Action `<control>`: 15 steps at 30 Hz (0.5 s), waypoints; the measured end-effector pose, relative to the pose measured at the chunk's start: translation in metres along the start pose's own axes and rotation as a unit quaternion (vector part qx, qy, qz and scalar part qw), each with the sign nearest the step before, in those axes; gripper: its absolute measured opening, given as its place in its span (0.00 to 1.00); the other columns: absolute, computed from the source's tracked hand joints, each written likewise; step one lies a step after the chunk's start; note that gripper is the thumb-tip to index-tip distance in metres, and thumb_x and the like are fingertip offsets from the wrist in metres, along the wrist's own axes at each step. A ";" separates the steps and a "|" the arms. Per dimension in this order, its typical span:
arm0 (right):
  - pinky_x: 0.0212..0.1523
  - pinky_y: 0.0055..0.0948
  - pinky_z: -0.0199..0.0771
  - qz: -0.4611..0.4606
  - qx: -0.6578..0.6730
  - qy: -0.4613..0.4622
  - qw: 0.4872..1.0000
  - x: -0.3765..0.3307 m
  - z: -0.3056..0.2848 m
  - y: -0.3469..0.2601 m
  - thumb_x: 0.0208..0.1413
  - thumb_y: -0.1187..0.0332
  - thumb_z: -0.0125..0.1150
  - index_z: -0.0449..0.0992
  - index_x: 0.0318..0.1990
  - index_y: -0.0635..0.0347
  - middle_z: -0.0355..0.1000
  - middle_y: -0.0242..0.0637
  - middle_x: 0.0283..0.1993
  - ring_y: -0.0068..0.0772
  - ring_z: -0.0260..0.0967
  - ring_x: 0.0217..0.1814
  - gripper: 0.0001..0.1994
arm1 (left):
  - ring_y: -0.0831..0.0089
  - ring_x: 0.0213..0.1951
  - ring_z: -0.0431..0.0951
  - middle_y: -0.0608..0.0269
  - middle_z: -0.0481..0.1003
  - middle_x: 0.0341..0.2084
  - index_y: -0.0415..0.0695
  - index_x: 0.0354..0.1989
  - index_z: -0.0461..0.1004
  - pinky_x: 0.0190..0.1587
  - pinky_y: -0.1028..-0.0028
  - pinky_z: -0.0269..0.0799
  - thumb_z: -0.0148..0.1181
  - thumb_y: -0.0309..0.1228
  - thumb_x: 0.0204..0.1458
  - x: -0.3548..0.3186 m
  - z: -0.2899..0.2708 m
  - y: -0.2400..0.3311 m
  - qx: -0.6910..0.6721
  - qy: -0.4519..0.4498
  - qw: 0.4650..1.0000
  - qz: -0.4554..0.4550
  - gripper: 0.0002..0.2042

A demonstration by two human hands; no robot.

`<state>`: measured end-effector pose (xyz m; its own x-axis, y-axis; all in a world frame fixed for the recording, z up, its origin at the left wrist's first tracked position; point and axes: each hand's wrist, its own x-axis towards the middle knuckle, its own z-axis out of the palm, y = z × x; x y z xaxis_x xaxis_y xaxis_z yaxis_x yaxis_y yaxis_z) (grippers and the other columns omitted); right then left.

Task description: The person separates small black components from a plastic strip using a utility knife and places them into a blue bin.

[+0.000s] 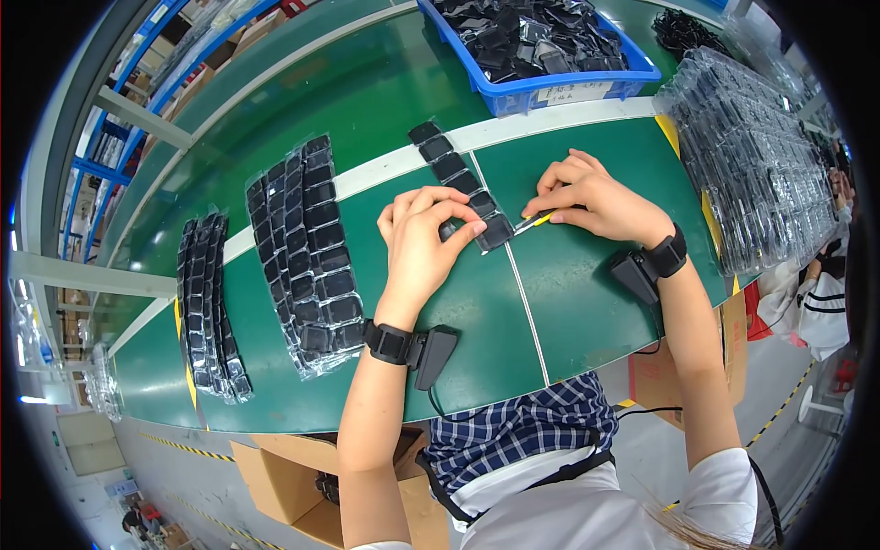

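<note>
A strip of black square pieces in clear film [449, 167] lies slantwise on the green table in front of me. My left hand [423, 234] is at the strip's near end. Its fingers are curled round a small dark piece [448, 227], and the thumb tip reaches the strip's edge. From the right, my right hand [588, 199] pinches a slim yellow-and-black tool [541, 220] with a pale, pointed tip. That tip is close beside the last square; whether it touches cannot be made out. Each wrist wears a black strap with a small box.
Stacked strips of black squares [307, 247] and another such stack [209, 302] lie to the left. A blue bin [550, 92] full of loose black pieces stands at the far side. Clear plastic trays [747, 156] are piled at right. Cardboard boxes [284, 486] sit below the table's edge.
</note>
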<state>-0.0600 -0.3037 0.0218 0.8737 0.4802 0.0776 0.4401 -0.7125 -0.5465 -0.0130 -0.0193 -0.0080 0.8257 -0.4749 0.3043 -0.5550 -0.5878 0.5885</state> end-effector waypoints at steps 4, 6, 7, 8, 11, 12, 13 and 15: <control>0.77 0.52 0.44 -0.006 -0.008 0.007 1.000 0.000 0.000 0.001 0.58 0.73 0.67 0.86 0.50 0.43 0.69 0.27 0.43 0.33 0.67 0.51 0.14 | 0.67 0.59 0.70 0.79 0.80 0.47 0.54 0.33 0.86 0.67 0.57 0.50 0.75 0.39 0.49 -0.001 0.003 0.000 -0.001 0.004 1.000 0.006 0.07; 0.80 0.59 0.39 0.002 -0.012 0.003 1.000 0.001 0.003 0.002 0.58 0.74 0.67 0.85 0.51 0.41 0.68 0.26 0.44 0.31 0.69 0.55 0.16 | 0.67 0.59 0.70 0.80 0.80 0.48 0.53 0.33 0.86 0.67 0.57 0.50 0.75 0.40 0.49 -0.001 0.003 -0.001 0.000 0.002 1.000 0.007 0.07; 0.80 0.59 0.39 -0.003 -0.017 0.007 1.000 0.003 0.006 0.000 0.58 0.74 0.67 0.85 0.52 0.41 0.68 0.26 0.45 0.31 0.69 0.55 0.16 | 0.67 0.59 0.70 0.80 0.80 0.48 0.53 0.33 0.86 0.67 0.57 0.50 0.75 0.40 0.49 -0.001 0.003 -0.001 0.000 0.002 1.000 0.006 0.07; 0.80 0.59 0.40 -0.009 -0.022 0.011 1.000 0.004 0.007 0.000 0.58 0.73 0.67 0.85 0.52 0.41 0.68 0.26 0.45 0.31 0.68 0.55 0.16 | 0.67 0.59 0.70 0.80 0.80 0.47 0.53 0.33 0.86 0.67 0.57 0.50 0.75 0.40 0.49 -0.001 0.002 -0.002 -0.002 0.000 1.000 0.006 0.07; 0.79 0.60 0.41 -0.013 -0.024 0.008 1.000 0.004 0.007 -0.003 0.58 0.73 0.67 0.85 0.52 0.40 0.68 0.26 0.46 0.31 0.68 0.55 0.16 | 0.68 0.59 0.70 0.80 0.80 0.47 0.53 0.33 0.86 0.67 0.57 0.50 0.75 0.39 0.49 0.000 -0.001 -0.001 -0.005 -0.008 1.000 0.006 0.07; 0.79 0.60 0.41 -0.013 -0.024 0.008 1.000 0.004 0.007 -0.003 0.58 0.73 0.67 0.85 0.52 0.40 0.68 0.26 0.46 0.31 0.68 0.55 0.16 | 0.68 0.59 0.71 0.80 0.80 0.47 0.53 0.33 0.86 0.67 0.57 0.50 0.75 0.39 0.49 0.000 -0.001 -0.001 -0.005 -0.014 1.000 0.006 0.07; 0.79 0.59 0.41 -0.015 -0.023 0.009 1.000 0.003 0.007 -0.003 0.58 0.73 0.67 0.85 0.52 0.41 0.68 0.26 0.46 0.31 0.68 0.55 0.16 | 0.68 0.59 0.71 0.80 0.80 0.47 0.53 0.33 0.86 0.67 0.57 0.50 0.75 0.39 0.49 0.001 -0.002 -0.001 -0.005 -0.014 1.000 0.007 0.07; 0.79 0.58 0.42 -0.016 -0.021 0.011 1.000 0.002 0.005 -0.002 0.58 0.73 0.67 0.85 0.51 0.41 0.68 0.27 0.45 0.31 0.68 0.54 0.15 | 0.68 0.59 0.71 0.79 0.81 0.48 0.53 0.33 0.85 0.67 0.57 0.51 0.75 0.39 0.49 0.001 -0.002 -0.001 -0.006 -0.014 1.000 0.009 0.07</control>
<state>-0.0608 -0.2985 0.0186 0.8634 0.4920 0.1122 0.4754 -0.7186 -0.5075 -0.0117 -0.0177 -0.0066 0.8119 -0.5038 0.2949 -0.5691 -0.5706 0.5921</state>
